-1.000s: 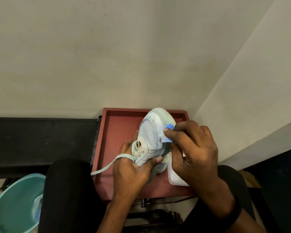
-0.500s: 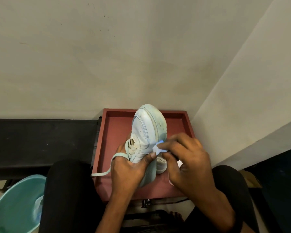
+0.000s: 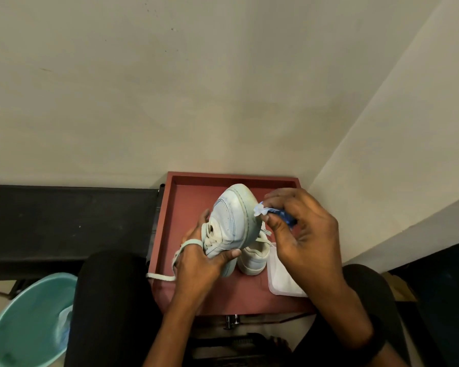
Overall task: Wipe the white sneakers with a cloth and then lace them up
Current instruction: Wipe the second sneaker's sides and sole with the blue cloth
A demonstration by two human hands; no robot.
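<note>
My left hand [image 3: 199, 263] grips a white sneaker [image 3: 232, 218] by its heel end, toe pointing up and away, above the red tray [image 3: 170, 207]. A loose white lace [image 3: 167, 271] trails from it over my left fingers and past the tray's left edge. My right hand [image 3: 302, 234] pinches a small blue and white cloth [image 3: 273, 211] against the sneaker's sole edge on the right side. The second white sneaker [image 3: 253, 255] lies on the tray behind the first, partly hidden.
A white folded cloth [image 3: 281, 276] lies on the tray under my right wrist. A teal basin [image 3: 24, 321] sits on the floor at lower left. A black bench [image 3: 69, 218] runs to the left; walls close in behind and to the right.
My right hand with the cloth slid down the sneaker's right side, then back up toward the toe. My left hand turned the sneaker slightly, showing more of the sole edge.
</note>
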